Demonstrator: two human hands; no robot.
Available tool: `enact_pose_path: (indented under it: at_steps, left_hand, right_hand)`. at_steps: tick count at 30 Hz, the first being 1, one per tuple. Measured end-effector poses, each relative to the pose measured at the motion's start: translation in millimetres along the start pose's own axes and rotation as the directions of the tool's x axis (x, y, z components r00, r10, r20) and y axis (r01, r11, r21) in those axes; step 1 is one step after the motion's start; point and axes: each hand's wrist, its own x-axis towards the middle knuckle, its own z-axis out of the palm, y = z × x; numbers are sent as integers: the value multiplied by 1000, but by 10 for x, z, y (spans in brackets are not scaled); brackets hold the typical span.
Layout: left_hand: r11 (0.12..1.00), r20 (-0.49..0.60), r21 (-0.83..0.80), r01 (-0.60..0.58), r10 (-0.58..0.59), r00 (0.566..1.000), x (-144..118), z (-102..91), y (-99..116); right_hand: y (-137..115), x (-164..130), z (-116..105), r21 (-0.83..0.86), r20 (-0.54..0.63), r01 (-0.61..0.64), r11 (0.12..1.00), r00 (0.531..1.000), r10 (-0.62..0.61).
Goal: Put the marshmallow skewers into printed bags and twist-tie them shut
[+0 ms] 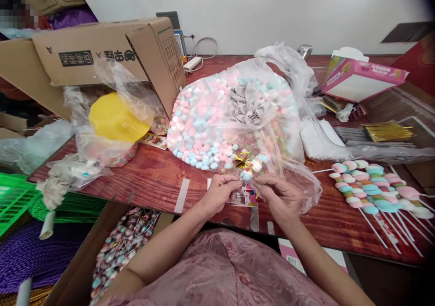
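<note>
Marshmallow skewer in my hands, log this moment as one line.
left hand: pinching wrapper | right hand: pinching wrapper | marshmallow skewer: wrapped, gold tie | marshmallow bag: behind | finished skewers: right, on table

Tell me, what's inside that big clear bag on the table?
The big clear bag is full of pink, blue and white marshmallows. Crumpled plastic on top hides some, and those deeper down cannot be seen.

Bright, soft light all over. Shiny glare on the plastic bag. Edges bend and look blurry.
</note>
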Motion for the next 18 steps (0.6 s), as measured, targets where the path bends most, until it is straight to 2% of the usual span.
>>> enact_pose_path:
  at_steps: [4, 6, 8, 10, 13, 15, 18]
  left_hand:
    - [984, -5, 133, -121, 123, 992, -36, 32, -12]
    - [979, -17, 135, -150, 154, 988, -38, 14, -23]
    - [987, -49, 77, -142, 146, 988, -39, -30, -28]
    - [996, -67, -19, -91, 89, 994, -50, -87, -13]
    - [990, -16, -141, -21, 19, 1000, -96, -157, 45]
    - [992, 54, -125, -17, 24, 998, -137, -179, 79]
    - [998, 149, 48, -31, 23, 989, -189, -187, 80]
  right_hand:
    - [-88, -77, 162, -61, 51, 96, 994, 994, -93]
    - [-93, -93, 187, -80, 40, 81, 994, 996, -78]
    - [-72, -98, 166, -24, 18, -3, 1000, 1000, 4]
    - [-37, -103, 125, 77, 21, -107, 991, 994, 106]
    - [0, -124, 91, 143, 100, -182, 973, 981, 169]
    - [1, -148, 101, 123, 158, -218, 968, 967, 198]
    - [-11, -186, 130, 128, 168, -347, 929, 931, 324]
